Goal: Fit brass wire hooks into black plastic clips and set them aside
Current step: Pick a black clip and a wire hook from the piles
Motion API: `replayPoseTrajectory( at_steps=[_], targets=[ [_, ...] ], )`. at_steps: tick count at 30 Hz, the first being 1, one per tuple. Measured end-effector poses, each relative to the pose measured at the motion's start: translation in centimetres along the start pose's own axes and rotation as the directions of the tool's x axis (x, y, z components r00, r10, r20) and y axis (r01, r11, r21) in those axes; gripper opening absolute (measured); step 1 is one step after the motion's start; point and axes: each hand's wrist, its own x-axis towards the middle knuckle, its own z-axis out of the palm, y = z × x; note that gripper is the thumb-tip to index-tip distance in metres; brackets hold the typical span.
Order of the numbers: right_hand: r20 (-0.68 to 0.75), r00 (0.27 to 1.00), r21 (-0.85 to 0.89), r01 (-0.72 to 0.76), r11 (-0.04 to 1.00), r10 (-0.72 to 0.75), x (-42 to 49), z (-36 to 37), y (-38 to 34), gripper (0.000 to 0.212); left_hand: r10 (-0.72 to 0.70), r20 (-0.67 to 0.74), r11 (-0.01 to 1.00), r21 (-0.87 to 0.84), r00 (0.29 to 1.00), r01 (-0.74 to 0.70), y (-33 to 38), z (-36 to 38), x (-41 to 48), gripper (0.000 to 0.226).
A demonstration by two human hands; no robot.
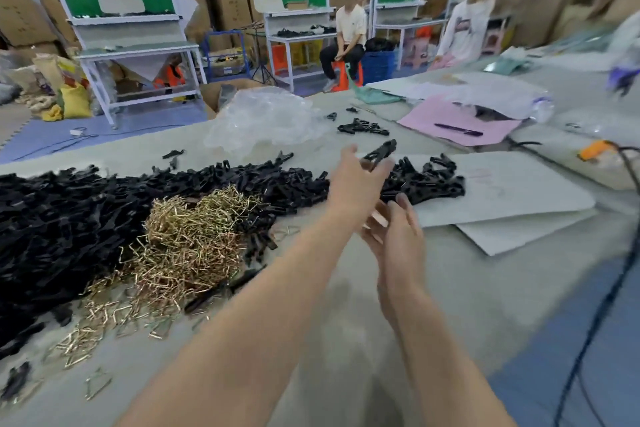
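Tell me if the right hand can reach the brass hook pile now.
Probably not cleanly. The right hand is open and free, but the left forearm stretches between it and the brass hook pile; it would have to cross over.

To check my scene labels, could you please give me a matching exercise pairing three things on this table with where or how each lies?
Things: 1 brass hooks; 2 pen; 3 clear plastic bag.
Places: A on the pink paper; B crumpled beyond the black clip pile; C heaped against that pile's near side.
Pairs: 1-C, 2-A, 3-B.
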Motion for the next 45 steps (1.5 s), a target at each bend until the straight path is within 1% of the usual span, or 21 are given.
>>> replayPoseTrajectory(
  at_steps=[2,5,8,10,13,15,18,21,22,24,27,29,33,35,38,42,45],
  targets=[
    [-0.020,1.000,0.005,0.008,1.000,-0.008,0.8,-0.5,-0.9,0.044,0.006,0.032,1.000,-0.019,0.999,-0.005,1.8,1.8,2.0,0.071],
    [0.026,0.999,-0.034,0.020,0.999,-0.019,0.9,-0.4,-1.3,0.039,0.047,0.045,0.999,-0.018,0.998,-0.047,1.4,2.0,1.4,0.059],
    [0.094,0.995,-0.083,0.028,0.996,-0.020,-0.3,0.9,-0.3,0.034,0.124,0.006,0.992,0.020,0.992,-0.124,-1.5,-1.1,-1.7,0.044],
    [0.157,0.988,-0.129,0.025,0.991,-0.005,-1.8,2.4,1.1,0.034,0.149,-0.044,0.987,0.059,0.988,-0.147,-4.0,-4.6,-4.1,0.039],
    [0.264,0.964,-0.268,0.083,0.960,-0.009,-4.9,5.0,4.1,0.037,0.187,-0.134,0.959,0.240,0.973,-0.151,-7.8,-10.6,-8.9,0.038],
    [0.353,0.936,-0.333,0.131,0.934,-0.005,-7.4,6.8,6.2,0.039,0.244,-0.194,0.904,0.400,0.950,-0.151,-10.2,-14.6,-12.3,0.037],
    [0.501,0.864,-0.407,0.185,0.894,0.050,-11.0,9.5,9.3,0.040,0.273,-0.286,0.791,0.610,0.919,-0.045,-13.4,-20.3,-16.7,0.035],
    [0.587,0.804,-0.458,0.228,0.859,0.099,-13.9,11.8,11.7,0.039,0.243,-0.391,0.668,0.731,0.888,0.139,-15.8,-25.1,-20.1,0.031],
    [0.598,0.794,-0.472,0.240,0.848,0.108,-14.7,12.5,12.4,0.039,0.215,-0.426,0.627,0.750,0.879,0.210,-16.4,-26.3,-21.0,0.033],
    [0.620,0.775,-0.489,0.258,0.833,0.123,-15.9,13.6,13.4,0.039,0.173,-0.479,0.578,0.757,0.861,0.305,-17.3,-28.0,-22.3,0.039],
    [0.637,0.759,-0.512,0.286,0.810,0.134,-16.6,14.6,14.8,0.038,0.141,-0.528,0.564,0.738,0.837,0.370,-18.3,-29.1,-22.8,0.036],
    [0.617,0.769,-0.512,0.229,0.827,0.169,-16.3,15.0,15.5,0.037,0.126,-0.532,0.552,0.739,0.837,0.387,-18.7,-29.3,-22.4,0.040],
    [0.568,0.780,-0.375,-0.037,0.926,0.261,-15.0,15.0,15.7,0.031,0.127,-0.543,0.518,0.750,0.830,0.411,-19.3,-29.9,-20.8,0.047],
    [0.565,0.772,-0.335,-0.108,0.936,0.292,-14.4,15.0,15.8,0.028,0.160,-0.540,0.498,0.767,0.826,0.405,-19.6,-30.3,-19.8,0.048],
    [0.584,0.743,-0.363,-0.123,0.924,0.328,-14.0,15.0,16.2,0.027,0.197,-0.529,0.479,0.786,0.825,0.390,-20.0,-30.6,-18.2,0.050],
    [0.611,0.712,-0.388,-0.111,0.915,0.346,-13.8,15.0,16.5,0.026,0.176,-0.582,0.400,0.779,0.794,0.483,-20.4,-30.9,-16.4,0.048],
    [0.620,0.700,-0.383,-0.125,0.915,0.355,-13.6,14.9,16.6,0.026,0.164,-0.600,0.412,0.763,0.783,0.498,-20.5,-30.9,-15.8,0.040]
  ],
)
